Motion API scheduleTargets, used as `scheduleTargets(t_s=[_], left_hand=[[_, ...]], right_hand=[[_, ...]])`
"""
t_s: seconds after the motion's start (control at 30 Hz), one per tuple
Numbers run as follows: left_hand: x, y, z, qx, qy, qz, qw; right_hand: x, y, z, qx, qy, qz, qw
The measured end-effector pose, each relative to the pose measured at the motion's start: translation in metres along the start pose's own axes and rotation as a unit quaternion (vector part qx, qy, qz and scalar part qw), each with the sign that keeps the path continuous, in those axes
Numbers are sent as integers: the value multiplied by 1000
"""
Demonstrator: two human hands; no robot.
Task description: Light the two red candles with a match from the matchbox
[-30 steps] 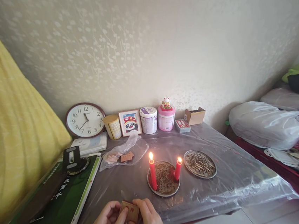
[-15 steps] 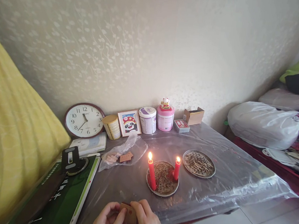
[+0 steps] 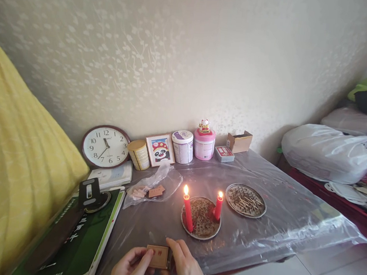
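Observation:
A small brown matchbox (image 3: 159,259) with red lettering is held at the table's near edge, its broad face turned up. My left hand (image 3: 130,268) pinches its left side, thumb on top. At the right end of the box, the fingers of my right hand (image 3: 187,268) close around the darker edge. Just beyond stands a round metal dish (image 3: 200,232) bearing two lit red candles, the left one (image 3: 188,213) taller and tilted, the right one (image 3: 218,209) shorter. Spent matchsticks (image 3: 249,203) lie in a second round dish (image 3: 230,207).
A clear plastic bag (image 3: 162,176) with more small brown boxes (image 3: 156,190) lies behind. Green book (image 3: 76,244) and black phone-like holder (image 3: 89,194) are at left. A clock (image 3: 106,146), framed panda picture (image 3: 160,150), tins (image 3: 182,148) and an open carton (image 3: 239,142) line the wall.
The matchbox has turned so its lettered face shows more fully. My right fingers have shifted from its top to its right end. The view has moved slightly.

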State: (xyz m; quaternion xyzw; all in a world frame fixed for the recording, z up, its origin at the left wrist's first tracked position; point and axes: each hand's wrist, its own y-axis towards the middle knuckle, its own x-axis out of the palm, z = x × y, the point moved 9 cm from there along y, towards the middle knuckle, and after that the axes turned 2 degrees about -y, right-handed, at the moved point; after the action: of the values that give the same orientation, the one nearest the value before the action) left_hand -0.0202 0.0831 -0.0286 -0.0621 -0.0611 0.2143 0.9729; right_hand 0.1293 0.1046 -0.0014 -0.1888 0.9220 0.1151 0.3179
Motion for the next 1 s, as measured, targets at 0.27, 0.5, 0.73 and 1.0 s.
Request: scheduleTargets(t_s=[0.27, 0.5, 0.73, 1.0], left_hand=[[-8, 7, -5, -49, -30, -2, 998], [-15, 7, -6, -48, -103, 42, 993], [31, -6, -24, -141, -180, -100, 968], [15, 0, -23, -99, -163, -48, 980]], right_hand=[[-8, 0, -1, 4, 21, -10, 1000], [-14, 1, -2, 18, 42, -4, 999], [-8, 1, 0, 10, 70, 5, 998], [-1, 0, 2, 22, 88, -16, 996]])
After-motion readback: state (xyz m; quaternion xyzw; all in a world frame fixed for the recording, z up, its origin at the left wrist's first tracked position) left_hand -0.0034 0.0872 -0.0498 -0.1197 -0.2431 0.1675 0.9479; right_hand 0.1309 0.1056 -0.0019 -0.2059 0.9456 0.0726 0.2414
